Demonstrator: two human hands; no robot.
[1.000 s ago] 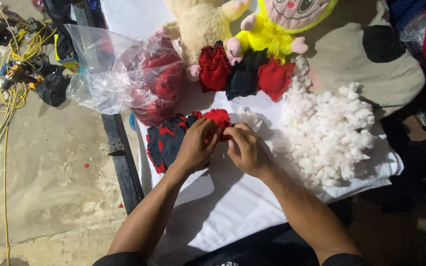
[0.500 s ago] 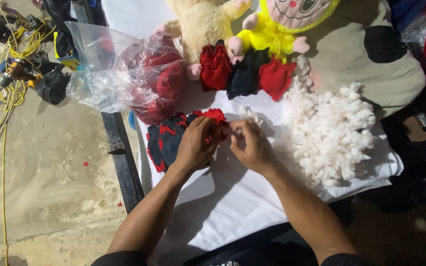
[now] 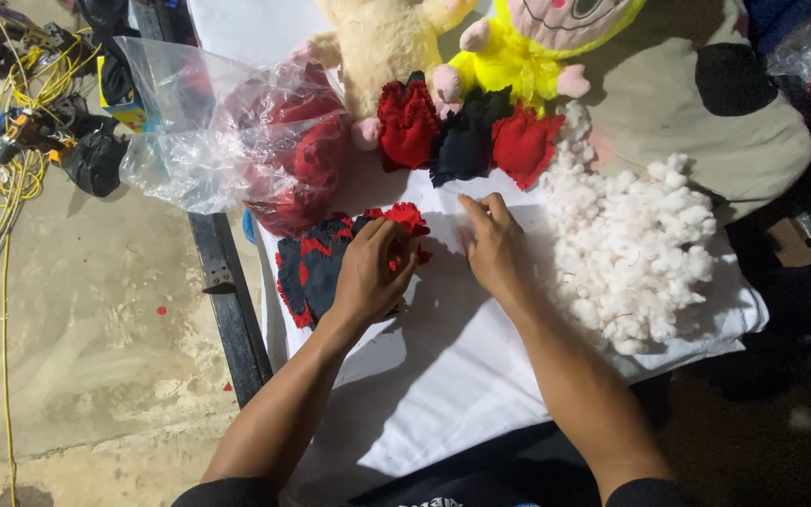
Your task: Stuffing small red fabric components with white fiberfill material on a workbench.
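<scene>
My left hand (image 3: 370,274) grips a small red fabric piece (image 3: 405,219) over a pile of dark blue and red fabric pieces (image 3: 307,268) on the white cloth (image 3: 462,376). My right hand (image 3: 490,246) lies beside it on the cloth, fingers stretched toward a heap of white stuffing (image 3: 631,244), pinching a wisp of it; what it holds is too small to be sure. Three stuffed fabric flowers, red (image 3: 407,122), black (image 3: 466,141) and red (image 3: 523,145), lie just beyond my hands.
A clear plastic bag (image 3: 237,141) of red pieces lies at the table's left. A beige plush toy (image 3: 382,42) and a yellow plush doll (image 3: 527,47) lie at the back. A black table rail (image 3: 227,291) runs along the left. Cables (image 3: 7,141) lie on the floor.
My right hand has moved away from the left hand, to the right toward the white stuffing. The left hand stays on the red piece.
</scene>
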